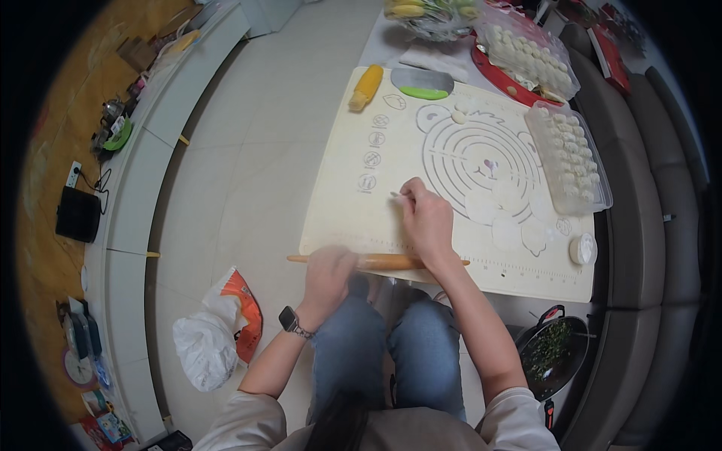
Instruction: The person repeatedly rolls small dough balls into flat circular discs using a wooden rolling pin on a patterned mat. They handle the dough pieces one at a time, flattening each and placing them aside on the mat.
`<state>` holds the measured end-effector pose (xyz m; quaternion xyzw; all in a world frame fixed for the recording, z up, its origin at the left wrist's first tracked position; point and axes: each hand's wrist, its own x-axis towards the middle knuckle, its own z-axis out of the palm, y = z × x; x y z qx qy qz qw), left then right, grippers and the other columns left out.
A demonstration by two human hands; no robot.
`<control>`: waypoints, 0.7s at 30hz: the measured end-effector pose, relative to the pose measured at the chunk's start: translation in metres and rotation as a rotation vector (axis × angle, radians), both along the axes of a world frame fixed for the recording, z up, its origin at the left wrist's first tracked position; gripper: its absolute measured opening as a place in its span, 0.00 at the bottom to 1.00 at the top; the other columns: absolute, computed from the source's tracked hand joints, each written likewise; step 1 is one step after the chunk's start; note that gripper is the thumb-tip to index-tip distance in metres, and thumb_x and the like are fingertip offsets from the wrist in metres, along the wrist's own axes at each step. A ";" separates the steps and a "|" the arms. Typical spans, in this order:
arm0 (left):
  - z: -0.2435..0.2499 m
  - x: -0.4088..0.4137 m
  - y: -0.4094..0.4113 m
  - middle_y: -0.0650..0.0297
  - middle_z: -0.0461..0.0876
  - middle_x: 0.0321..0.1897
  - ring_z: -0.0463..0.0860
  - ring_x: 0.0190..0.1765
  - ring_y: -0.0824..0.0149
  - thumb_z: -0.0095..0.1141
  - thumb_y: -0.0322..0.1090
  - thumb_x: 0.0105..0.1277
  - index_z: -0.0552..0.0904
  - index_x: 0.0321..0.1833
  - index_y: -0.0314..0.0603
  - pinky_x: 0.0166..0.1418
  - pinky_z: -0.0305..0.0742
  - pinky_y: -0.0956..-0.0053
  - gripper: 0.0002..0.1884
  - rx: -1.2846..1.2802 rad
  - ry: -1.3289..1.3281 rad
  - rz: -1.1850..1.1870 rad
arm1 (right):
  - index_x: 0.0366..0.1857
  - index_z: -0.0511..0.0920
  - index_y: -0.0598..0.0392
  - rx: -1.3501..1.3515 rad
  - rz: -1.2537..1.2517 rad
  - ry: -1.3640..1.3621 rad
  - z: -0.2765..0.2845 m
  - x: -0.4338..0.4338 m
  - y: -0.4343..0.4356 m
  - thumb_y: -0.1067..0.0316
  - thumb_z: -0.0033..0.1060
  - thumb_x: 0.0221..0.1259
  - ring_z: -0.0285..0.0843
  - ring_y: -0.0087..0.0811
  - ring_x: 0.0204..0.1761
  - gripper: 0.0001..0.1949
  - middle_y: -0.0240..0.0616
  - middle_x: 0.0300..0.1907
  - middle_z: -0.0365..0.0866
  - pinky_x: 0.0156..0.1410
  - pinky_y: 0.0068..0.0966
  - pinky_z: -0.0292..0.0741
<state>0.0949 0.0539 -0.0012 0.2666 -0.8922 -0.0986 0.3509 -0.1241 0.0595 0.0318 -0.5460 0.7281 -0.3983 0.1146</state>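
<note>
A tapered wooden rolling pin (389,261) lies along the near edge of a cream dough mat (338,186) printed with a bear face. My left hand (331,276), slightly blurred, rests over the left part of the pin. Above the mat, my right hand (426,217) pinches a small pale piece, probably dough wrapper (396,195), between thumb and fingertips. Several flat round dough wrappers (506,232) lie at the mat's right. A small ball of dough (458,117) sits near the bear's ear. A yellow corn cob-like piece (366,88) and a green-handled dough scraper (423,84) lie at the far edge.
Plastic trays of dumplings (575,163) stand at the right, one on a red tray (496,76). A small cup of white powder (583,249) is at the mat's right corner. A wok with chopped greens (550,349) stands lower right. Plastic bags (206,352) lie on the floor.
</note>
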 end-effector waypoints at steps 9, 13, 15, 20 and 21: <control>0.001 0.018 0.003 0.58 0.79 0.42 0.79 0.48 0.54 0.64 0.20 0.54 0.81 0.48 0.39 0.52 0.71 0.61 0.17 0.061 -0.023 0.021 | 0.65 0.72 0.64 0.108 0.288 0.080 -0.015 -0.010 0.015 0.60 0.49 0.75 0.64 0.47 0.74 0.22 0.55 0.70 0.69 0.78 0.38 0.63; 0.001 0.019 0.000 0.57 0.79 0.43 0.79 0.47 0.54 0.63 0.21 0.55 0.81 0.48 0.39 0.51 0.70 0.62 0.17 0.085 -0.035 0.045 | 0.71 0.66 0.61 0.188 0.522 0.174 -0.031 -0.003 0.034 0.56 0.48 0.76 0.52 0.46 0.80 0.27 0.49 0.78 0.59 0.83 0.44 0.50; -0.001 0.019 -0.004 0.57 0.79 0.42 0.78 0.47 0.54 0.64 0.21 0.55 0.81 0.49 0.39 0.51 0.69 0.62 0.17 0.096 -0.049 0.071 | 0.72 0.66 0.59 0.218 0.545 0.205 -0.019 -0.004 0.045 0.55 0.49 0.75 0.52 0.45 0.80 0.27 0.48 0.77 0.60 0.83 0.45 0.50; 0.000 0.001 -0.024 0.57 0.78 0.47 0.77 0.51 0.54 0.64 0.26 0.59 0.82 0.53 0.41 0.55 0.68 0.61 0.17 0.123 -0.067 0.129 | 0.75 0.63 0.51 0.294 0.365 0.469 0.003 -0.015 0.073 0.53 0.53 0.72 0.47 0.45 0.82 0.31 0.44 0.79 0.55 0.84 0.50 0.47; -0.001 -0.005 -0.028 0.57 0.77 0.49 0.76 0.52 0.54 0.64 0.27 0.60 0.82 0.54 0.41 0.57 0.68 0.61 0.18 0.121 -0.089 0.142 | 0.76 0.62 0.49 0.307 0.320 0.517 0.001 -0.021 0.078 0.52 0.54 0.71 0.46 0.45 0.82 0.32 0.43 0.80 0.54 0.84 0.51 0.47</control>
